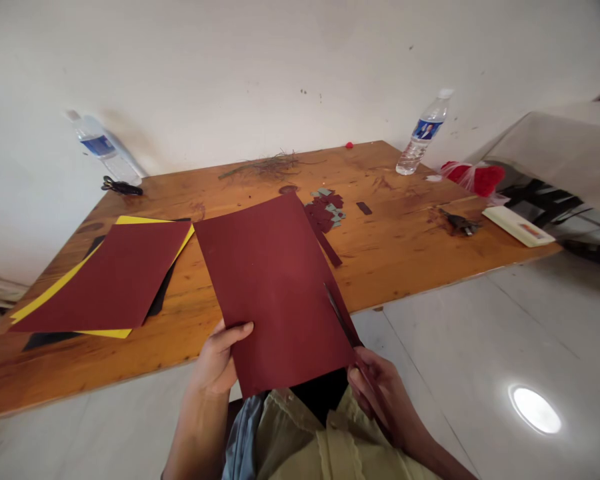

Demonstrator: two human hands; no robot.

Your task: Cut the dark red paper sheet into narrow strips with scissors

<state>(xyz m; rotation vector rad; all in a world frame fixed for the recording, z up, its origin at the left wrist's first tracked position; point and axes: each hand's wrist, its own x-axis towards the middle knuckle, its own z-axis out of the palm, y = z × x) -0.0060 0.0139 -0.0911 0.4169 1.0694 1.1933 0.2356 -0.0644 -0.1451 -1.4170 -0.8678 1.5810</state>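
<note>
1. pinching the near-left edge of the dark red sheet (275, 287), my left hand (220, 360) is pressing its thumb on top with the fingers underneath, closed on the paper.
2. i am seeing the sheet hanging partly off the near edge of the wooden table (405, 247), its far end resting on the wood just beside a pile of paper scraps (327, 210).
3. i am judging it light, thin and floppy, likely buckling if held by one corner; gripping an edge close to the blades is looking steadier.
4. scissors (343, 320) are biting into its right edge, blades nearly together.
5. my right hand (385, 393) is wrapping round the handles, clamped on them, at the sheet's near-right corner.
</note>
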